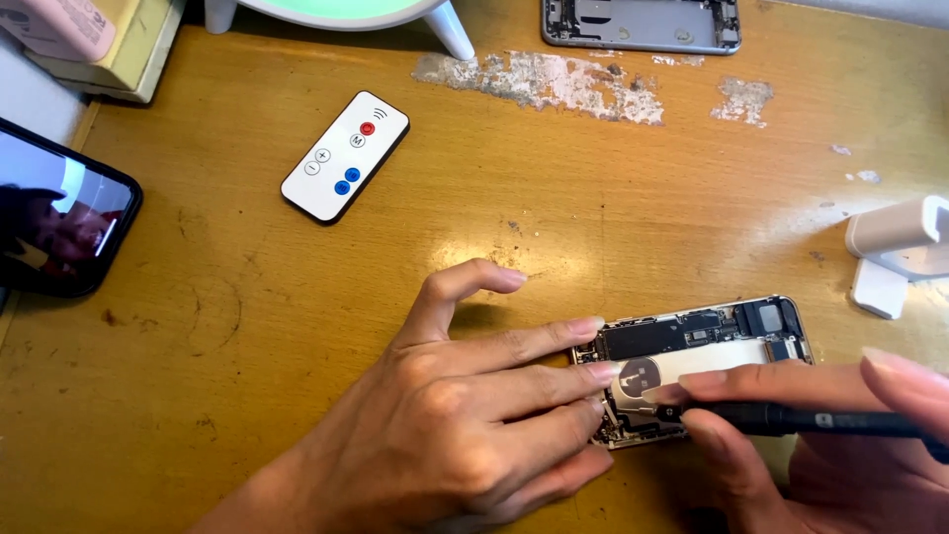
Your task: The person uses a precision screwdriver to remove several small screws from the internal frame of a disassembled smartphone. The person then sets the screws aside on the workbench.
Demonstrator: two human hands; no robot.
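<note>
- Head view: worn wooden table [297,326], varnish flaked off in pale patches near the far edge.
- Opened phone [692,366] lies flat at lower right of the table, back up, no cover; dark board and pale metal plate exposed.
- Left hand [465,415] rests palm down beside the phone's left end. Fingers [554,341] spread and stretched; three tips touch the phone's left edge, pinning it. Index finger lifted and curled, clear of the phone. It grips nothing.
- Right hand [791,435] comes in from the lower right corner, closed around a black screwdriver [791,418], pinched between thumb and forefinger.
- Screwdriver lies nearly level, tip pointing left, meeting the phone's inside near the round dark part at its left end. Exact contact point is hidden by the fingertips.
- White remote [346,156] with red and blue buttons sits well apart, upper left.
- Dark phone [59,213], screen lit, at the left edge.
- Grey phone shell [643,25] at the top edge, partly cut off.
- White stand [895,252] at the right edge.
- White lamp foot [450,30] at the top.
</note>
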